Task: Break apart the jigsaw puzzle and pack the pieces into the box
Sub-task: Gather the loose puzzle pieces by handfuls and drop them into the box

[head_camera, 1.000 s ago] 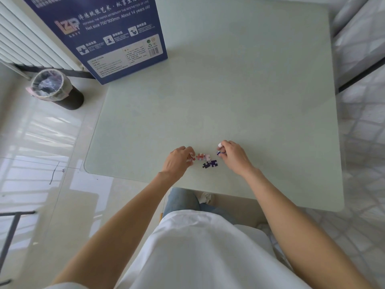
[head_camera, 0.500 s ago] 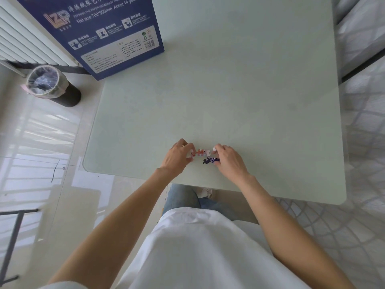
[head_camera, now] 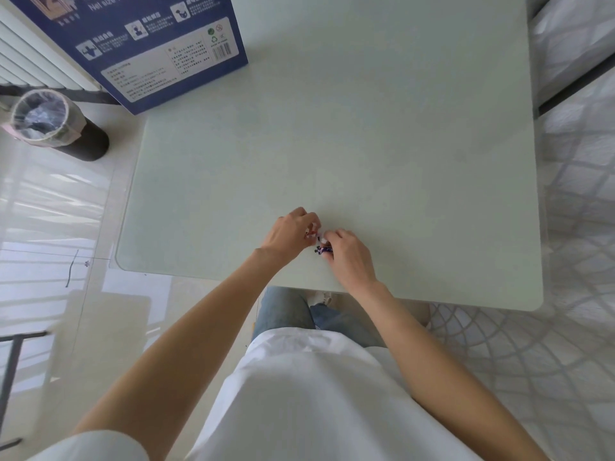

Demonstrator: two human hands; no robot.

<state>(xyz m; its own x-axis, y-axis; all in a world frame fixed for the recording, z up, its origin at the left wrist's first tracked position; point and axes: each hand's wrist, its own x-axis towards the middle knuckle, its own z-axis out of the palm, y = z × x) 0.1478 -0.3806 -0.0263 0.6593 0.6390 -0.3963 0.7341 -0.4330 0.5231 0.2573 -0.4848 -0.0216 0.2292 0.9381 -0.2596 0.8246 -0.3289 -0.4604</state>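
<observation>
A few small jigsaw pieces (head_camera: 320,242) lie near the front edge of the pale green table (head_camera: 366,144): red and white ones and a dark purple one. My left hand (head_camera: 291,232) pinches the red and white pieces from the left. My right hand (head_camera: 346,252) curls over the purple piece from the right, fingertips close to the left hand's. Most of the pieces are hidden between the fingers. The blue puzzle box (head_camera: 156,44) stands at the table's far left corner, well away from both hands.
A bin (head_camera: 46,119) lined with a plastic bag stands on the glossy floor left of the table. A radiator runs along the left wall. A patterned rug lies to the right. My knees are under the table's front edge.
Both hands have closed in on the pieces; the gap between them has shrunk and the right hand now covers most of the purple piece. The view has tilted down slightly.
</observation>
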